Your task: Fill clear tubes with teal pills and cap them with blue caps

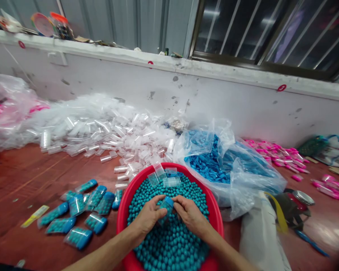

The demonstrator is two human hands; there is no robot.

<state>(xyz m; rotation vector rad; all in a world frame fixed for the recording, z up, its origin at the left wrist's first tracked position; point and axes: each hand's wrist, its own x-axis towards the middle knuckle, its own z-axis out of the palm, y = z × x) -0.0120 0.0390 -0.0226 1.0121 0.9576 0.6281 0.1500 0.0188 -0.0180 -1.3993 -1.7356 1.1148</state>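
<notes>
Over a red basin full of teal beads, I hold a small clear bottle with a blue cap. My left hand is wrapped round the bottle's body, thumb in front. The fingers of my right hand pinch at the blue cap's right side. Beads show inside the bottle, though how full it is I cannot tell. Several clear empty bottles lie on the beads at the basin's far side. Left of the basin, bead-filled bottles with blue caps lie scattered on the red surface.
Behind the basin spreads a heap of clear bottles. A plastic bag of blue caps stands beyond its right rim. Pink-capped bottles lie farther right. A yellow-handled cutter lies at left. A white wall closes off the back.
</notes>
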